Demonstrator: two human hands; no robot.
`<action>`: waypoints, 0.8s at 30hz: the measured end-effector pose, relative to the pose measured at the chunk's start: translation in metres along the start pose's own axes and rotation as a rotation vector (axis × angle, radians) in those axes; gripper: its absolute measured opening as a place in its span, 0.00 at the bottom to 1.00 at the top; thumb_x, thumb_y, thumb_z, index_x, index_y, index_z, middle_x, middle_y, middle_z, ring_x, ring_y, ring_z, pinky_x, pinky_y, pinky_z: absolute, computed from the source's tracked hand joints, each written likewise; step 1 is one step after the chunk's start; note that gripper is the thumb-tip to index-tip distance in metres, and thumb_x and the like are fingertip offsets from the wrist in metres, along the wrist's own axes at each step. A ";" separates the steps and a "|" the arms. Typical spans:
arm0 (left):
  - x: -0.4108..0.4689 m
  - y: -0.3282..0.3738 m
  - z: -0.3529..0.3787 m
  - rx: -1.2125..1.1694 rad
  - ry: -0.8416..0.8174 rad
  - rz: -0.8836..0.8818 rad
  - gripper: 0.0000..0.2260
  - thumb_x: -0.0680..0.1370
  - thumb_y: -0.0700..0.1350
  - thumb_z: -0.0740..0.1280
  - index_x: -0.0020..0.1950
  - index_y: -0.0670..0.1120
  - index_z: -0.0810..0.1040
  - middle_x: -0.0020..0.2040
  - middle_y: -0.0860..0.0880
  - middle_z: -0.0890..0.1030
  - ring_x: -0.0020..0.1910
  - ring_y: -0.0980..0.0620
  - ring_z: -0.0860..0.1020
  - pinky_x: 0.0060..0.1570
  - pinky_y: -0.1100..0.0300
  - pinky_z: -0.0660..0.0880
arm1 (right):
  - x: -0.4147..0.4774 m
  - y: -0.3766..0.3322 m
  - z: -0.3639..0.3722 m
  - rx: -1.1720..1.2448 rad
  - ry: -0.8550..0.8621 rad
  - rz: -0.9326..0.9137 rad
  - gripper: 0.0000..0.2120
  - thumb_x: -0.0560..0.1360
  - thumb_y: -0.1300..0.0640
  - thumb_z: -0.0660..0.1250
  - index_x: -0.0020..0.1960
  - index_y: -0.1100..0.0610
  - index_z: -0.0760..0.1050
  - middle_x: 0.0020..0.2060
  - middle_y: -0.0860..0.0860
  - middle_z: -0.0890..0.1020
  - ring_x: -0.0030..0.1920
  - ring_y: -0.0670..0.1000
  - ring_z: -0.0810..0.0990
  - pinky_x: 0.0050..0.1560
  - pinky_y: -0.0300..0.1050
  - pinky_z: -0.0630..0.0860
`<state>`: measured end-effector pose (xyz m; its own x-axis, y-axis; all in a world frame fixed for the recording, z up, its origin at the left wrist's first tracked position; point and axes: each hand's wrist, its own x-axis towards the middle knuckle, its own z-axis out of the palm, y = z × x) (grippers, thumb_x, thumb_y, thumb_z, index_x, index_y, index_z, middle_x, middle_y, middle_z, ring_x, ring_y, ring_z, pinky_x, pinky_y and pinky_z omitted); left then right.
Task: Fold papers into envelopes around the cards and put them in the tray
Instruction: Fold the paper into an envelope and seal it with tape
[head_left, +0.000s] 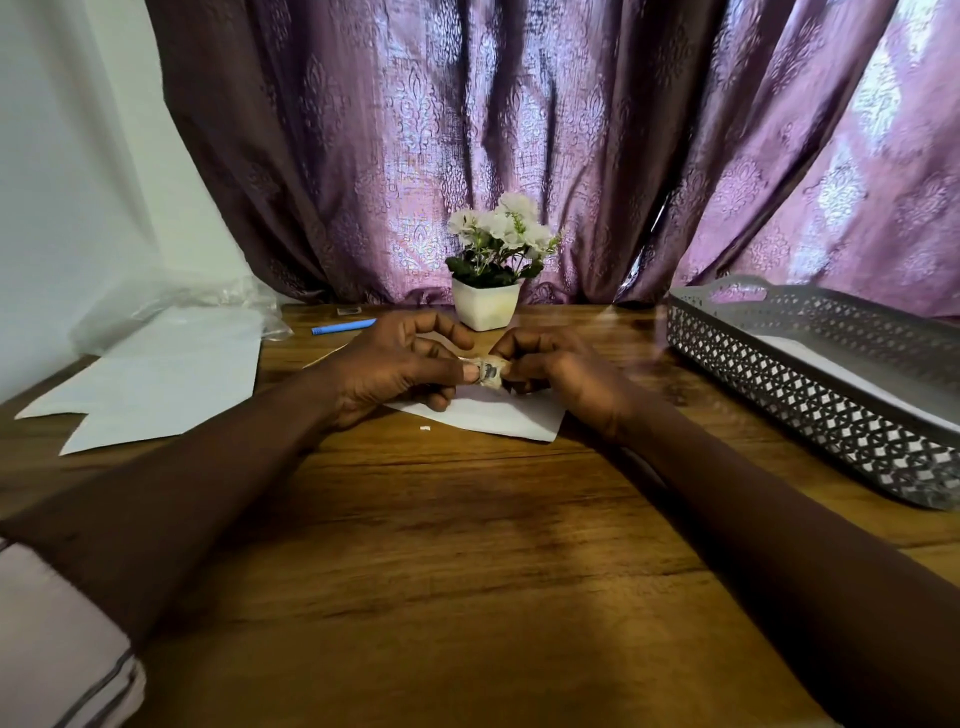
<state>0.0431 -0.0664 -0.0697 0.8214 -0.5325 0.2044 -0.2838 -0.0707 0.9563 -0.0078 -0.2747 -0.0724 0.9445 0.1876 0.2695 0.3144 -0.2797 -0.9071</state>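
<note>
Both hands meet at the table's middle, just above a white folded paper that lies flat on the wood. My left hand and my right hand pinch a small tape roll between their fingertips; its make is hard to tell. A grey perforated tray stands at the right, with a white envelope lying inside it. No card is visible; the folded paper may hide one.
Several loose white sheets and a clear plastic wrapper lie at the left. A blue pen and a white pot of flowers stand at the back, before a purple curtain. A tiny white scrap lies near the paper.
</note>
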 end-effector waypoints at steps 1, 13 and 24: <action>-0.001 0.001 0.000 -0.006 0.003 -0.004 0.15 0.68 0.38 0.78 0.53 0.42 0.80 0.39 0.39 0.82 0.30 0.49 0.80 0.35 0.56 0.82 | 0.000 0.000 0.000 0.021 0.006 0.000 0.06 0.68 0.62 0.65 0.43 0.58 0.81 0.36 0.53 0.80 0.37 0.47 0.75 0.40 0.41 0.70; -0.003 0.010 -0.001 -0.200 -0.059 -0.099 0.09 0.80 0.33 0.64 0.54 0.40 0.82 0.42 0.42 0.84 0.40 0.47 0.85 0.45 0.51 0.84 | 0.003 0.001 -0.002 0.110 0.032 -0.016 0.13 0.74 0.71 0.60 0.41 0.58 0.79 0.39 0.58 0.79 0.40 0.51 0.75 0.40 0.45 0.71; 0.006 0.001 0.000 0.165 0.318 0.228 0.04 0.77 0.38 0.74 0.49 0.45 0.83 0.43 0.43 0.84 0.39 0.51 0.82 0.41 0.51 0.84 | -0.001 0.005 -0.001 0.121 0.051 -0.047 0.14 0.73 0.69 0.65 0.55 0.62 0.83 0.50 0.60 0.87 0.48 0.57 0.80 0.50 0.49 0.74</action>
<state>0.0475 -0.0697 -0.0680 0.8330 -0.2651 0.4857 -0.5298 -0.1290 0.8383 -0.0067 -0.2767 -0.0767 0.9335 0.1487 0.3263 0.3479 -0.1556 -0.9245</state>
